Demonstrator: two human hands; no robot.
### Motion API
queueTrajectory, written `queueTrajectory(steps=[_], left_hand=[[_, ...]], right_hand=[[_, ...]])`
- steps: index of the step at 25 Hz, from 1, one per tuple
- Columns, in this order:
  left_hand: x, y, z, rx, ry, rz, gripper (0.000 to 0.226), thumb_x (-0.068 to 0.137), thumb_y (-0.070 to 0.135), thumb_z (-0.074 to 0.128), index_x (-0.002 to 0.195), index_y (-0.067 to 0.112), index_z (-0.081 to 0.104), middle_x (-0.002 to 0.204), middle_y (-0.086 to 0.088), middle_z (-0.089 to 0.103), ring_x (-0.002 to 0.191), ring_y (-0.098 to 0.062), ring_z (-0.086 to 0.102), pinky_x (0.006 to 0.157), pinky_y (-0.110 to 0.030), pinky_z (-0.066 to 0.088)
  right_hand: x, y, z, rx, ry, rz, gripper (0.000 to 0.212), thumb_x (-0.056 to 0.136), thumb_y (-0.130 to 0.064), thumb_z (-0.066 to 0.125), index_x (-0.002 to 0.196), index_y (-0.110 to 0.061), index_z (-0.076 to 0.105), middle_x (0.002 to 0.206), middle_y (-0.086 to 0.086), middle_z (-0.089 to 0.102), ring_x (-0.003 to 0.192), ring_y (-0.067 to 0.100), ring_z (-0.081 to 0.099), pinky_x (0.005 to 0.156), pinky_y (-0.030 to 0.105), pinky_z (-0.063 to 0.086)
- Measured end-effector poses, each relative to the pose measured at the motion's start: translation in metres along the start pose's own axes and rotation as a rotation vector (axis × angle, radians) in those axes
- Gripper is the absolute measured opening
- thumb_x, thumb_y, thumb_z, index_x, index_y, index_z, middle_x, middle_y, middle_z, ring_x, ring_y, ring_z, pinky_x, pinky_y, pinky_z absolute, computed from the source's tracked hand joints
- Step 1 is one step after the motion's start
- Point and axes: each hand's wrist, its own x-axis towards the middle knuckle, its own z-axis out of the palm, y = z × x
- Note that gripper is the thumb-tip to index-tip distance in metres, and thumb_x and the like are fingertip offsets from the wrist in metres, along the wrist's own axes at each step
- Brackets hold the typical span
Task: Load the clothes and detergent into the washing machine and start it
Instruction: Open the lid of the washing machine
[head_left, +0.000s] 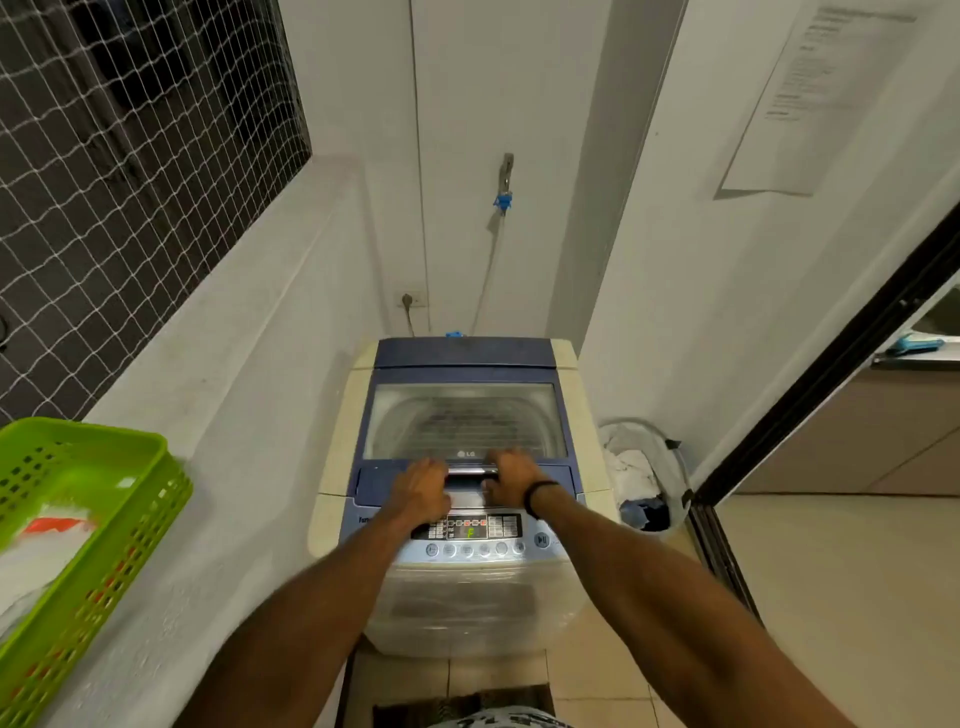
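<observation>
Left hand and right hand are gripping the lid handle, fingers clamped, to raise the washing machine lid; laundry basket is waiting at three o'clock.

- The washing machine has a cream plastic body, dull and a little yellowed, with a blue plastic top.
- Its lid carries a clear, glossy window — hazy with reflections.
- The lid handle looks like shiny chromed metal.
- The control panel is smooth pale-blue plastic with glossy buttons.
- The basket is bright green perforated plastic, slightly shiny.
- The laundry hamper holds soft, crumpled cloth.
- The walls are matt white, faintly rough plaster.
- The floor is smooth beige tile.
- The notice is thin matt paper.
</observation>
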Motion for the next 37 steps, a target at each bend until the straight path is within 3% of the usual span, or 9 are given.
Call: queueTrajectory(steps=[5, 14, 21, 23, 26, 30, 32, 34, 37], left_hand=[[-0.014, -0.019, 0.023, 0.100, -0.043, 0.062, 0.049, 0.081, 0.025, 0.070, 0.126, 0.018, 0.053, 0.133, -0.004, 0.049, 0.122, -0.025, 0.046, 0.096, -0.038, 0.047], [0.014, -0.014, 0.014, 0.153, -0.275, 0.005, 0.056, 0.083, 0.032, 0.065, 0.136, 0.025, 0.050, 0.141, -0.003, 0.051, 0.135, -0.026, 0.040, 0.111, -0.051, 0.030], [0.012, -0.003, 0.004, 0.195, -0.278, -0.013, 0.060, 0.081, 0.040, 0.071, 0.133, 0.019, 0.049, 0.141, -0.004, 0.050, 0.133, -0.025, 0.043, 0.111, -0.051, 0.028], [0.011, 0.007, -0.021, 0.245, -0.175, 0.017, 0.058, 0.077, 0.053, 0.072, 0.121, 0.020, 0.054, 0.130, -0.003, 0.057, 0.125, -0.024, 0.048, 0.105, -0.047, 0.030], [0.026, 0.021, -0.093, 0.195, 0.127, 0.031, 0.045, 0.077, 0.062, 0.067, 0.106, 0.028, 0.059, 0.114, 0.001, 0.063, 0.110, -0.021, 0.052, 0.102, -0.043, 0.029], [0.088, 0.032, -0.174, 0.144, 0.704, 0.088, 0.060, 0.075, 0.053, 0.073, 0.128, 0.031, 0.055, 0.129, -0.002, 0.056, 0.120, -0.024, 0.049, 0.105, -0.046, 0.028], [0.132, 0.037, -0.190, 0.105, 0.722, 0.019, 0.074, 0.083, 0.051, 0.068, 0.147, 0.028, 0.039, 0.150, -0.011, 0.040, 0.139, -0.030, 0.033, 0.112, -0.052, 0.022], [0.178, 0.044, -0.199, 0.109, 0.609, -0.059, 0.087, 0.090, 0.051, 0.060, 0.158, 0.027, 0.010, 0.164, -0.015, 0.011, 0.152, -0.033, 0.006, 0.117, -0.059, 0.014], [0.231, 0.043, -0.219, 0.110, 0.460, -0.085, 0.094, 0.094, 0.047, 0.058, 0.156, 0.031, -0.011, 0.165, -0.011, -0.014, 0.151, -0.034, -0.015, 0.117, -0.063, 0.010]], right_hand=[[-0.010, 0.009, 0.043, -0.186, -0.087, 0.069, 0.063, 0.079, -0.052, 0.067, 0.131, -0.021, 0.051, 0.132, 0.010, 0.053, 0.121, 0.031, 0.049, 0.103, 0.044, 0.040], [0.002, 0.004, 0.044, -0.196, -0.133, 0.119, 0.066, 0.077, -0.047, 0.071, 0.136, -0.029, 0.047, 0.134, 0.003, 0.053, 0.126, 0.026, 0.047, 0.108, 0.048, 0.028], [0.013, -0.006, 0.027, -0.267, -0.228, 0.153, 0.068, 0.071, -0.053, 0.075, 0.128, -0.022, 0.054, 0.135, 0.009, 0.053, 0.130, 0.030, 0.040, 0.108, 0.054, 0.030], [0.015, -0.012, 0.001, -0.347, -0.124, 0.066, 0.058, 0.071, -0.057, 0.072, 0.115, -0.021, 0.061, 0.122, 0.009, 0.061, 0.122, 0.030, 0.048, 0.104, 0.052, 0.031], [0.025, -0.022, -0.081, -0.333, 0.147, -0.074, 0.043, 0.071, -0.059, 0.069, 0.097, -0.026, 0.064, 0.098, 0.001, 0.068, 0.103, 0.025, 0.057, 0.098, 0.046, 0.031], [0.081, -0.035, -0.182, -0.298, 0.666, -0.160, 0.050, 0.065, -0.058, 0.072, 0.108, -0.032, 0.065, 0.108, 0.004, 0.066, 0.107, 0.031, 0.053, 0.094, 0.046, 0.034], [0.121, -0.038, -0.196, -0.274, 0.777, -0.101, 0.063, 0.072, -0.053, 0.072, 0.129, -0.032, 0.054, 0.130, 0.014, 0.056, 0.120, 0.036, 0.047, 0.102, 0.052, 0.032], [0.159, -0.034, -0.197, -0.248, 0.751, -0.041, 0.078, 0.084, -0.038, 0.067, 0.149, -0.032, 0.025, 0.151, 0.023, 0.031, 0.141, 0.042, 0.027, 0.113, 0.063, 0.019], [0.205, -0.029, -0.208, -0.207, 0.632, -0.014, 0.091, 0.091, -0.028, 0.060, 0.153, -0.033, -0.006, 0.162, 0.017, -0.003, 0.149, 0.038, -0.003, 0.114, 0.068, 0.009]])
